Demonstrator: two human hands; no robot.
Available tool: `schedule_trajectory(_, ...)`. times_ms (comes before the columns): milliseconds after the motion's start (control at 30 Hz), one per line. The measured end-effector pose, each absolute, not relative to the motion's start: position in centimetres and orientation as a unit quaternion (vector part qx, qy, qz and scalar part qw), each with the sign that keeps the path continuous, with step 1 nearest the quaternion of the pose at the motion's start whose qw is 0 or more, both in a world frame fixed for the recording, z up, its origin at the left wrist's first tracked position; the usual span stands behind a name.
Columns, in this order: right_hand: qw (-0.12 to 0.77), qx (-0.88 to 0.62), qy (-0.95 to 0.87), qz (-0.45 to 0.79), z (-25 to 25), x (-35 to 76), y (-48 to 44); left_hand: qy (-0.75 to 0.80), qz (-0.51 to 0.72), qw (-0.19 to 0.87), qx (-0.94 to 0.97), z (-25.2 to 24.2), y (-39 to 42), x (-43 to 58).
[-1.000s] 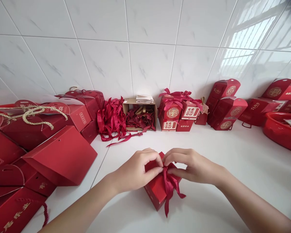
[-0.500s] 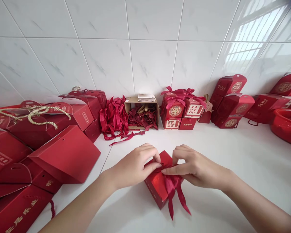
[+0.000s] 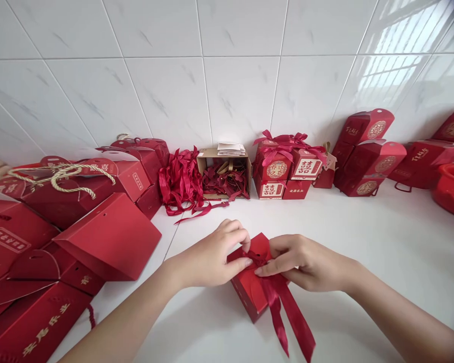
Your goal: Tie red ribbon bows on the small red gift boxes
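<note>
Box [image 3: 252, 297] cornerwise; ribbon tails [image 3: 298, 320] run twd near rt.

The left hand [image 3: 219, 254] and right hand [image 3: 306, 264] (fingers [image 3: 240, 236] bent) nearly meet, their forearms [image 3: 136, 300] slanting inward.

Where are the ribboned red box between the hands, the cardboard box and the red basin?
Ribboned red box [image 3: 250, 288]: head view, on its top.
Cardboard box [image 3: 210, 152]: head view, on its top edge.
Red basin [image 3: 453, 195]: head view, on its outer wall.
</note>
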State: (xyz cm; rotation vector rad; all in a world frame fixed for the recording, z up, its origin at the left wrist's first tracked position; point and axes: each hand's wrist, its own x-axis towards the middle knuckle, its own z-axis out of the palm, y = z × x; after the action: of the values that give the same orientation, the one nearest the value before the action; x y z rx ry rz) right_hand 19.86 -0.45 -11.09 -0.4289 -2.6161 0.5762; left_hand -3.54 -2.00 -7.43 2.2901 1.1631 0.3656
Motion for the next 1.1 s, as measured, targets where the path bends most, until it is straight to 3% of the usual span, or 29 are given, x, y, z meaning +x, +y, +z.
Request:
schedule_trajectory(300,0.225,-0.151,-0.924,0.271,-10.9,19.8,-0.7,0.391,0.139,0.347,0.841,-8.1,-1.3,-3.8)
schedule_trajectory(500,0.226,-0.145,-0.93,0.252,-10.8,19.8,-0.5,0.384,0.203,0.269,0.86,-8.2,-1.0,-3.7)
schedule_trajectory(700,0.273,-0.186,-0.908,0.256,-10.7,20.1,-0.8,0.378,0.265,0.428,0.777,-8.5,-2.2,-2.1)
schedule_trajectory(800,0.281,-0.239,-0.9,0.234,-10.8,20.4,-0.7,0.392,0.284,0.455,0.747,-8.8,-2.8,-1.1)
schedule_trajectory(1100,0.319,-0.178,-0.92,0.138,-10.5,20.6,0.0,0.432,0.322,0.419,0.731,-9.4,-3.2,-0.2)
